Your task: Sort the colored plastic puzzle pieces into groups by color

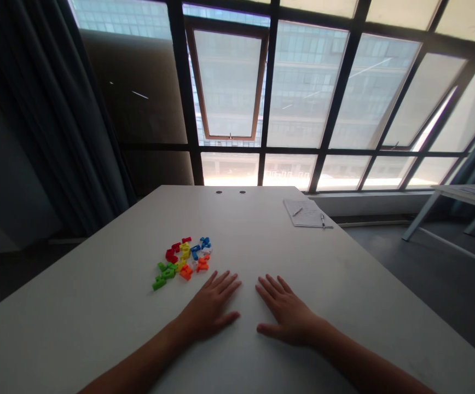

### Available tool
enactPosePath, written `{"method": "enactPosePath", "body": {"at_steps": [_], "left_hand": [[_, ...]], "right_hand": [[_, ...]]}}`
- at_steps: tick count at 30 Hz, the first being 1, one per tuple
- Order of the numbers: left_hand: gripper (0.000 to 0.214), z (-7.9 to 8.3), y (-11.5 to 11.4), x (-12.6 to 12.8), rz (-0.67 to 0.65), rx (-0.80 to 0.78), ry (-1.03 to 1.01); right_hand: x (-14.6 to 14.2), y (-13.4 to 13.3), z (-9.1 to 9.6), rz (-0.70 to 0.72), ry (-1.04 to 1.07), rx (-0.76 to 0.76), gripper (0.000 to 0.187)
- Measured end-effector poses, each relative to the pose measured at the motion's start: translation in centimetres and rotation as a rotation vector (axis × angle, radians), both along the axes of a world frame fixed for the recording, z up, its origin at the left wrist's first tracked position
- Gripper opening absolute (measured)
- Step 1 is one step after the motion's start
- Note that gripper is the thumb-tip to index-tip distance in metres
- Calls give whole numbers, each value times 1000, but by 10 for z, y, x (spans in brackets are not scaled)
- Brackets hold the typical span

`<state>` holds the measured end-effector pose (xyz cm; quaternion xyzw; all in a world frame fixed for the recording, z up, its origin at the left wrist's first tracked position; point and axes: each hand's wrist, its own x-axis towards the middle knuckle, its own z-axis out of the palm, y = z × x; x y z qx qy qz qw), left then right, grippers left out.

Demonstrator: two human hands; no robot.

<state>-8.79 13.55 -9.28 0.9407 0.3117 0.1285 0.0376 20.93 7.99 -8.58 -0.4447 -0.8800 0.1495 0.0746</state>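
Observation:
My left hand (pixel 210 306) lies palm down on the white table (pixel 237 224), fingers stretched out and thumb apart. My right hand (pixel 289 312) rests flat in the same way, with a gap of bare tabletop between the two. Neither one holds anything. Just beyond the left fingertips, a loose cluster of small toy bricks is spread out: green bricks (pixel 167 272) nearest the left, red bricks (pixel 172 254) and yellow bricks (pixel 185 251) behind, blue bricks (pixel 195 250) at the back right, and orange bricks (pixel 186 272) closest to my left hand. A few whitish pieces (pixel 207 251) lie among them.
Sheets of paper (pixel 303 214) with two pens lie at the table's far right edge. Two round dark holes sit near the far edge. A dark curtain (pixel 57 109) hangs at the left, large windows (pixel 229 82) stand ahead, and another table (pixel 467 191) is at right.

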Motion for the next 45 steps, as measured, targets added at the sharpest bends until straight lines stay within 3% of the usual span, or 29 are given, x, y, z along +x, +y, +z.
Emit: {"method": "enactPosePath", "body": {"at_steps": [4, 6, 9, 13, 17, 22, 45], "left_hand": [[70, 13, 38, -31, 242, 272, -95], [77, 16, 60, -47, 390, 329, -79], [84, 15, 85, -65, 557, 270, 13], [85, 11, 105, -72, 670, 65, 106], [84, 10, 118, -72, 658, -108, 136], [86, 13, 129, -69, 602, -170, 172], [79, 7, 121, -62, 608, -63, 128]], "right_hand": [[0, -1, 1, -10, 22, -11, 93], [0, -1, 3, -10, 17, -26, 93], [1, -1, 5, -3, -8, -51, 95], [1, 0, 6, -9, -32, -59, 97], [2, 0, 6, -5, -28, -61, 96], [1, -1, 9, -5, -36, -75, 97], [-1, 0, 7, -13, -42, -49, 97]]}}
